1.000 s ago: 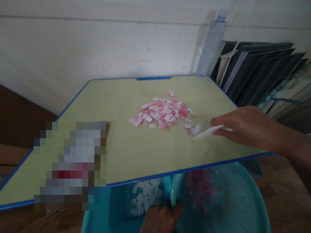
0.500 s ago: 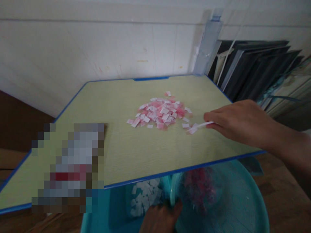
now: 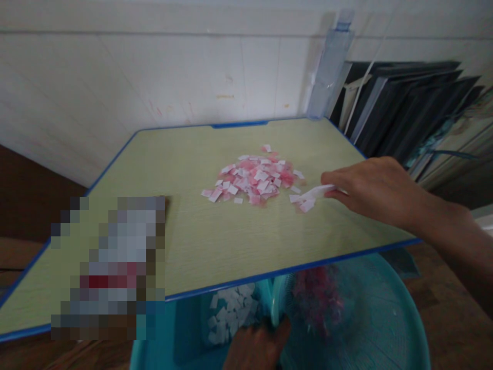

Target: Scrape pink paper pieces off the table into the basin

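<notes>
On the desk, at about two o'clock from centre, the right hand pinches a white paper strip between thumb and fingers, its free end pointing toward nine o'clock. The strip's tip hovers at or just above two loose paper squares; contact cannot be told. Just beyond, toward ten o'clock from the hand, lies the main heap of pink and white paper bits, near but apart from the fingers.

Judged by look, the bits are very light, thin and limp. They would scatter at a breath, slide easily on the smooth desktop and resist being picked up flat. An edge or corner is the place to pinch one; the strip looks stiffer and could serve as a scraper.

Below the near desk edge, at six o'clock, the left hand rests against the divider between a teal bin of white pieces and a teal basket holding pink pieces. Whether its fingers grip the rim cannot be told. The two hands are well apart, with the desk edge between them.

At the far right, dark folders lean against the wall.
</notes>
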The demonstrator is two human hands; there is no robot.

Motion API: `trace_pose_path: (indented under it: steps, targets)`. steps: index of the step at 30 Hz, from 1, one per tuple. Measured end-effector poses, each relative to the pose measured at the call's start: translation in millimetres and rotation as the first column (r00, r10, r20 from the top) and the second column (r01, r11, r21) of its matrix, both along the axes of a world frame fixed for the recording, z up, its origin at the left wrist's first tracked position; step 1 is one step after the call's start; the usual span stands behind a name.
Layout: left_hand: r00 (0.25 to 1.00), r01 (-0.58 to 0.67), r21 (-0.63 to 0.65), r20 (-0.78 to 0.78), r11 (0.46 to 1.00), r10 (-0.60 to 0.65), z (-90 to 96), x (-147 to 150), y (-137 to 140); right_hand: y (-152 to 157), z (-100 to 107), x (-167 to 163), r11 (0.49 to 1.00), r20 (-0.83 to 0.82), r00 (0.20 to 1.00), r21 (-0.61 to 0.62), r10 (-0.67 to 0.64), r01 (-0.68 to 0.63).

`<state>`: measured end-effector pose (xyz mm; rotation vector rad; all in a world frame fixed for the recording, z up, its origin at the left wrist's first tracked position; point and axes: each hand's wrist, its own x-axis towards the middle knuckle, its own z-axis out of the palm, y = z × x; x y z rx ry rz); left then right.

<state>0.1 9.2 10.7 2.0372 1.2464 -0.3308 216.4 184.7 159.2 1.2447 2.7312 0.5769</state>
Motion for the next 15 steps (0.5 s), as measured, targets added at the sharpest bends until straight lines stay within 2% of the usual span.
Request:
trace_pose_path:
  steps: [3, 5, 9, 13, 15]
  targets:
    - [0.993, 0.067, -0.045, -0.093, 0.997, -0.071, 3.3, 1.0, 2.1, 2.4, 0.0, 0.2, 0.994, 0.016, 0.994, 0.034, -0.109, 0.108]
    - [0.992, 0.072, -0.051, -0.097, 0.996, -0.077, 5.3, 1.5, 3.2, 4.2, -0.1, 2.3, 0.987, 0.012, 0.988, 0.062, -0.151, 0.150]
    - [0.994, 0.066, -0.051, -0.088, 0.997, -0.070, 6.7, 1.9, 3.8, 1.4, 1.9, 13.2, 0.992, 0.028, 0.992, 0.029, -0.121, 0.120]
    - [0.993, 0.074, -0.064, -0.091, 0.995, -0.079, 6.1, 2.4, 3.7, -7.5, 9.3, 27.3, 0.994, 0.063, 0.995, -0.081, -0.071, 0.076]
    - [0.994, 0.073, -0.047, -0.083, 0.996, -0.077, 6.0, 2.6, 3.2, -11.3, 11.9, 31.9, 0.993, 0.059, 0.994, -0.068, -0.095, 0.099]
